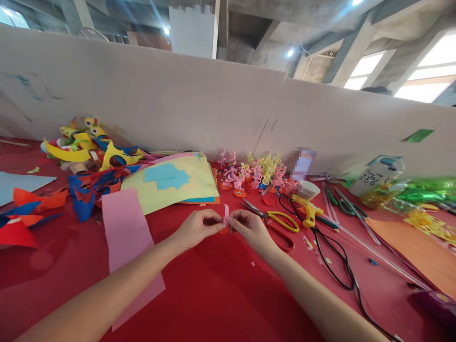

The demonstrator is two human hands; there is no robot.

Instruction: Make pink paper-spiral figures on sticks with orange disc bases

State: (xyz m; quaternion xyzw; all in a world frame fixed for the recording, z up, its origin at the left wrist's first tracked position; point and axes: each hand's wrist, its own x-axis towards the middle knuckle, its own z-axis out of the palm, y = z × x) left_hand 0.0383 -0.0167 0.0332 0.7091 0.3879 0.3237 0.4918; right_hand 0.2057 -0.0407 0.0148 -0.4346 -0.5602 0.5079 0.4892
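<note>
The left hand (199, 230) and right hand (251, 230) pinched a narrow pink paper strip (226, 212) over the red surface (210, 299).

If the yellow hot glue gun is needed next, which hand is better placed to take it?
Probably the right hand: it is nearer the yellow hot glue gun, while the left hand would reach across the right. Both are at the pink paper strip.
</note>
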